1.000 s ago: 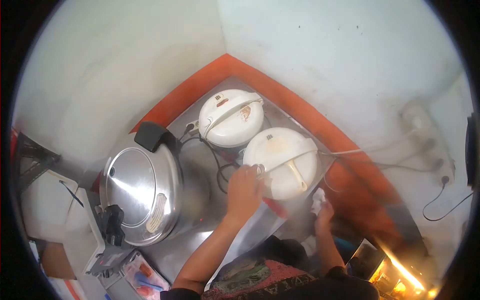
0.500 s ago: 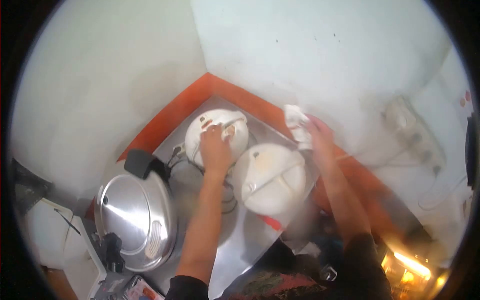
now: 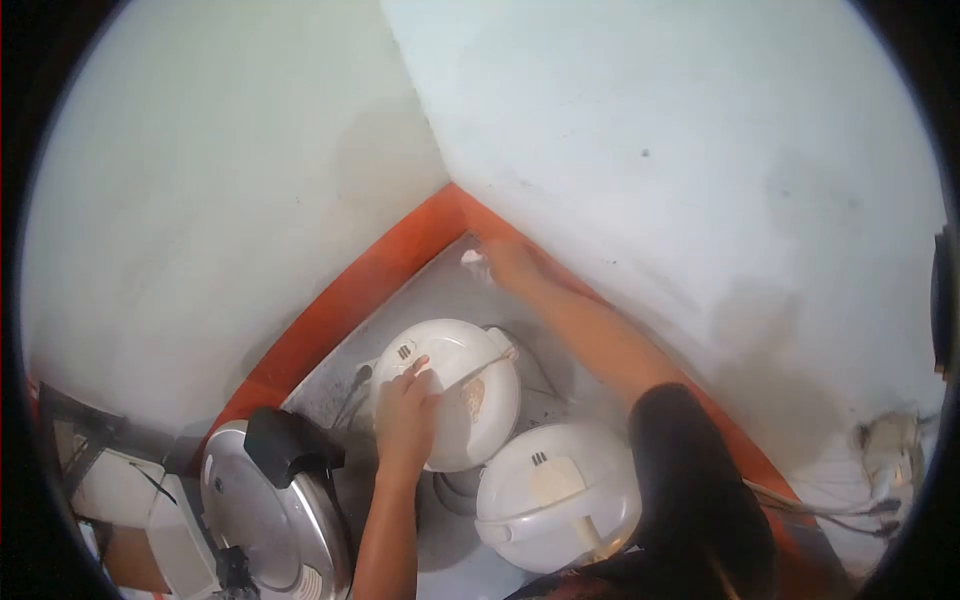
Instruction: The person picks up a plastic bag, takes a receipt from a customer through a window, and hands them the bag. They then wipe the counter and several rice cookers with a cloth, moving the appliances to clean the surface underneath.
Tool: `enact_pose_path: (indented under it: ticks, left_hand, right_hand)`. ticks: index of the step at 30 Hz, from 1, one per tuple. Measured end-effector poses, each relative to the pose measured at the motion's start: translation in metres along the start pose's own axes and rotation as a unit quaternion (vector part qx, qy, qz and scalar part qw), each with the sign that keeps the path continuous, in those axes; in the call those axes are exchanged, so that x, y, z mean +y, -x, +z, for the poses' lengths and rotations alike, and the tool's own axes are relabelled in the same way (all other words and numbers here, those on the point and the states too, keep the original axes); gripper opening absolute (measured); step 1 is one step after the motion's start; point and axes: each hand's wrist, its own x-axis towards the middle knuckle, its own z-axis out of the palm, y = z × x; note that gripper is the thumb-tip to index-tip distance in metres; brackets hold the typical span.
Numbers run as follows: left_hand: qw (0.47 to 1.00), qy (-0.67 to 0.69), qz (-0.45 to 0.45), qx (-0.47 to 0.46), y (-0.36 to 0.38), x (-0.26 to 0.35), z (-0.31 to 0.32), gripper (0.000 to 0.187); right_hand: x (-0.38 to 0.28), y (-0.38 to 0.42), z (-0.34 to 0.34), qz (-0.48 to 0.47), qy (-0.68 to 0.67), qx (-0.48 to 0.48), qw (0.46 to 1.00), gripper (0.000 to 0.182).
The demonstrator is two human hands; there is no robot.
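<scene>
Your left hand lay over the lid of the far cooker, its fingers loosely bent and partly spread, closed around nothing that showed. Your right hand reached past that cooker to the back corner of the counter, its fingers closed on a white cloth, though blur hid their exact grip. The cloth was down by the corner, near the orange band along the wall. The near cooker stood just beside the far one, and a big silver pot stood to their left.
</scene>
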Motion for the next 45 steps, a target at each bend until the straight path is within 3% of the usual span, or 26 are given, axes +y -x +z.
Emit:
enact_pose_path:
  ticks: [1, 3, 6, 8, 9, 14, 16, 17, 19, 21, 24, 26, 28, 30, 32, 34, 36, 39, 43, 45]
  left_hand:
    - [1.0, -0.006, -0.013, -0.006, 0.007, 0.001, 0.0, 0.032]
    - [0.999, -0.028, -0.003, 0.017, 0.011, 0.005, -0.001, 0.023]
    - [0.998, -0.06, -0.014, 0.023, 0.009, 0.014, -0.004, 0.015]
    - [0.997, -0.04, -0.058, -0.004, 0.015, 0.01, -0.005, 0.03]
    - [0.996, -0.029, -0.079, -0.016, 0.016, 0.008, -0.004, 0.037]
    - [0.994, 0.012, -0.11, -0.003, 0.02, 0.006, -0.005, 0.036]
    - [0.994, 0.018, -0.104, 0.004, 0.016, 0.01, -0.007, 0.036]
    - [0.994, 0.021, -0.104, 0.004, 0.016, 0.008, -0.006, 0.036]
    - [0.994, 0.027, -0.102, 0.004, 0.02, 0.005, -0.008, 0.036]
    - [0.994, 0.045, -0.104, 0.005, 0.019, 0.006, -0.009, 0.036]
    - [0.993, 0.055, -0.108, 0.01, 0.017, 0.007, -0.007, 0.034]
    - [0.993, 0.046, -0.11, 0.022, 0.019, 0.007, -0.006, 0.036]
    - [0.994, 0.026, -0.101, 0.035, 0.02, 0.005, -0.004, 0.039]
    - [0.992, 0.025, -0.117, 0.028, 0.02, 0.006, -0.003, 0.039]
    - [0.992, 0.021, -0.12, 0.027, 0.019, 0.006, -0.001, 0.038]
    - [0.993, 0.015, -0.11, 0.026, 0.02, 0.004, -0.002, 0.037]
    - [0.991, 0.015, -0.131, 0.01, 0.016, 0.011, -0.009, 0.036]
    - [0.99, 0.028, -0.137, 0.006, 0.017, 0.009, -0.009, 0.036]
    - [0.991, 0.057, -0.119, 0.035, 0.021, 0.003, -0.003, 0.038]
    - [0.994, 0.049, -0.091, 0.045, 0.023, -0.004, 0.002, 0.037]
  right_hand:
    - [0.009, -0.005, 0.017, -0.005, 0.024, -0.019, 1.0, 0.027]
    - [0.028, -0.011, 0.039, 0.032, -0.094, -0.04, 0.994, 0.027]
    - [0.081, -0.009, 0.118, -0.037, -0.136, 0.015, 0.99, 0.027]
    - [0.104, 0.004, 0.171, -0.093, -0.14, 0.049, 0.984, 0.027]
    - [0.101, 0.009, 0.165, -0.096, -0.156, -0.012, 0.983, 0.026]
    - [0.093, 0.088, 0.106, -0.068, -0.175, -0.296, 0.937, 0.016]
    - [0.058, 0.116, 0.02, 0.068, -0.1, -0.392, 0.912, 0.013]
    - [0.083, 0.146, 0.03, 0.118, -0.142, -0.382, 0.906, 0.014]
    - [0.093, 0.17, 0.019, 0.143, -0.107, -0.429, 0.885, 0.013]
    - [0.06, 0.158, -0.034, 0.084, 0.04, -0.536, 0.839, 0.011]
    - [0.09, 0.133, -0.013, 0.09, -0.113, -0.465, 0.874, 0.009]
    - [0.056, 0.087, -0.027, 0.057, -0.067, -0.328, 0.941, 0.023]
    - [0.04, 0.042, -0.009, 0.066, -0.054, -0.208, 0.974, 0.024]
    - [0.02, 0.014, -0.005, 0.257, -0.285, -0.085, 0.92, 0.022]
    - [0.068, 0.015, 0.064, 0.13, -0.226, -0.023, 0.965, 0.026]
    - [0.089, 0.028, 0.085, 0.139, -0.245, -0.018, 0.959, 0.032]
    - [0.085, 0.064, 0.057, 0.281, -0.331, -0.085, 0.897, 0.036]
    - [0.071, 0.129, 0.001, 0.306, -0.406, -0.139, 0.85, 0.036]
    - [0.099, 0.225, -0.029, 0.379, -0.394, -0.164, 0.821, 0.032]
    - [0.138, 0.27, -0.028, 0.403, -0.296, -0.189, 0.845, 0.024]
